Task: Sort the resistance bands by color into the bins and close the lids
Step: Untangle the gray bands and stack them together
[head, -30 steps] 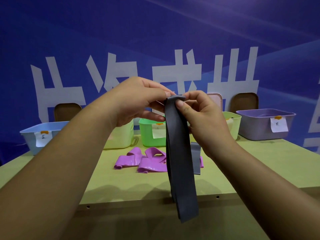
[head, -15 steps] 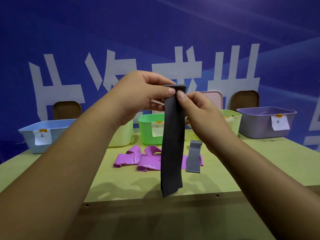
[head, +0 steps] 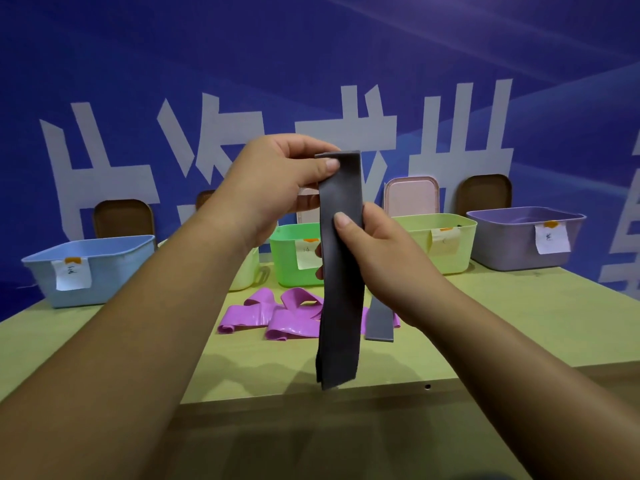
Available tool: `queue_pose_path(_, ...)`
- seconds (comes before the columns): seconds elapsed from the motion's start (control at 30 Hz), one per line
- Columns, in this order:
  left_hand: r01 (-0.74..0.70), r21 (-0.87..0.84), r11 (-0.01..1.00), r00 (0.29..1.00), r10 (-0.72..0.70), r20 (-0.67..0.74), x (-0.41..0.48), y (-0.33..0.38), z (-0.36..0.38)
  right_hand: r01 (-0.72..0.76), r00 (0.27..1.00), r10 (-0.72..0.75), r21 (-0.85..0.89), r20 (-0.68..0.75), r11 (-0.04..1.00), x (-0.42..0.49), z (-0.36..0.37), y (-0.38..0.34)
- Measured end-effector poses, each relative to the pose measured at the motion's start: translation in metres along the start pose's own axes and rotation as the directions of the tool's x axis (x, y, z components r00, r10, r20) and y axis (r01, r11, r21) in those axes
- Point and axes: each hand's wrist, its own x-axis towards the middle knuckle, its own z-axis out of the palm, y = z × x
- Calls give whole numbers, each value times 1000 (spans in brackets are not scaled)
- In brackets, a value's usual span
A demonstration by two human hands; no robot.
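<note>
The right hand (head: 377, 247) now sits lower on the dark grey band (head: 341, 306) than half a second ago, pinching it partway down between thumb and fingers. The left hand (head: 277, 178) pinches the band's folded top edge. The band hangs upright in the air over the table's (head: 519, 323) near edge. Behind it, purple bands (head: 277, 317) and a second grey band (head: 379, 318) lie on the table before a row of open bins (head: 104, 268).
</note>
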Motion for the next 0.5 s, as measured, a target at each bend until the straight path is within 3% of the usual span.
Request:
queue_pose_path(0.23,5,-20,1000,1000,-5,7,9,-23,25,-37,997,28,-115,-78,993,5,-13,15)
queue_pose_path(0.37,67,-82,994,997,-63,44,17,-51,49,-187,981,184,-49,-55,981,9,-35,37)
queue_pose_path(0.5,148,-93,985,984,-137,115,26,-95,82,-322,946,316,-90,-75,942,14,-52,67)
